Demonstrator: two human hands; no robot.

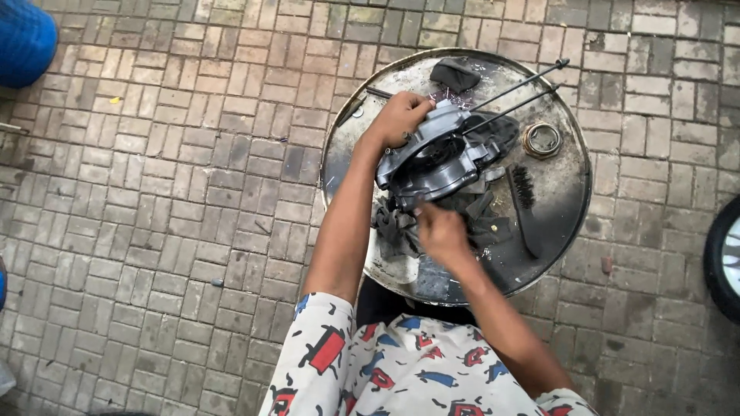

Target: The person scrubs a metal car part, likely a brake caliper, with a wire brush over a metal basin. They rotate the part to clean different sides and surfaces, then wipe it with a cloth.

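Grey engine casing (439, 154) sat tilted near the middle of the round metal worktop (566, 208), atop black rags and parts. Was gripped at its ten o'clock edge by the left hand (398, 118), fingers curled closed over the rim. Was met at its six o'clock edge by the right hand (442, 233), closed in a pinch at the lower rim; could not tell what, if anything, was pinched there.

Ringed by clutter: a dark cloth (455, 75) at twelve o'clock, two long thin black rods (515, 94) running out towards one o'clock, a rusty round bearing ring (543, 139) at two o'clock, a black-bristled brush (524, 202) lying at four o'clock. Beyond the worktop, brick paving (154, 192), a blue barrel (25, 38) far off at ten o'clock, a tyre (723, 258) at three o'clock.

Judged best done with the left grip kept firm against tipping, the casing braced on the rags, and the pinching fingers worked in short, controlled pulls, clear of the rods.
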